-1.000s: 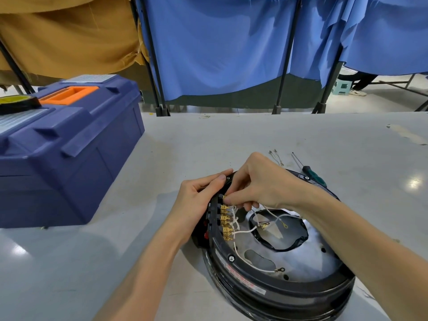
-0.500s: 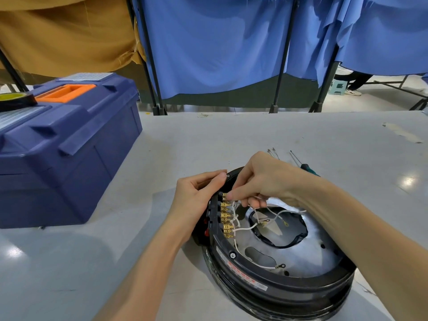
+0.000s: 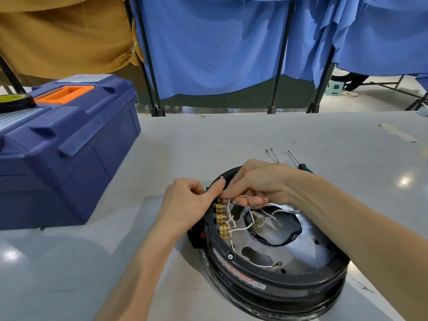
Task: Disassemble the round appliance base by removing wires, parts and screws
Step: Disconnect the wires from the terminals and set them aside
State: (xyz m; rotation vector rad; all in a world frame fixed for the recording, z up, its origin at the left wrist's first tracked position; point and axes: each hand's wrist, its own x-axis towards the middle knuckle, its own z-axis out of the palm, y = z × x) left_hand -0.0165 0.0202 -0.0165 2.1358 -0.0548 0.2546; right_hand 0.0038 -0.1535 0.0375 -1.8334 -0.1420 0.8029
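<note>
A round black appliance base (image 3: 273,283) lies on the grey table, its silver inner plate (image 3: 308,249) facing up. A row of brass terminals (image 3: 222,220) with white wires (image 3: 243,227) runs along its left inner rim. My left hand (image 3: 185,205) grips the base's left rim by the black switch block, thumb lying on the rim top. My right hand (image 3: 257,184) reaches over the far rim and pinches a white wire at the topmost terminal.
A blue toolbox (image 3: 60,144) with an orange handle stands at the left, a tape roll (image 3: 14,101) on its lid. A green-handled screwdriver (image 3: 301,164) and loose wire pieces (image 3: 273,155) lie behind the base. Blue curtains on black stands hang past the table's far edge.
My right hand's fingers have shifted slightly at the top terminal and the white wire is pulled up a little. My left hand keeps its hold on the rim.
</note>
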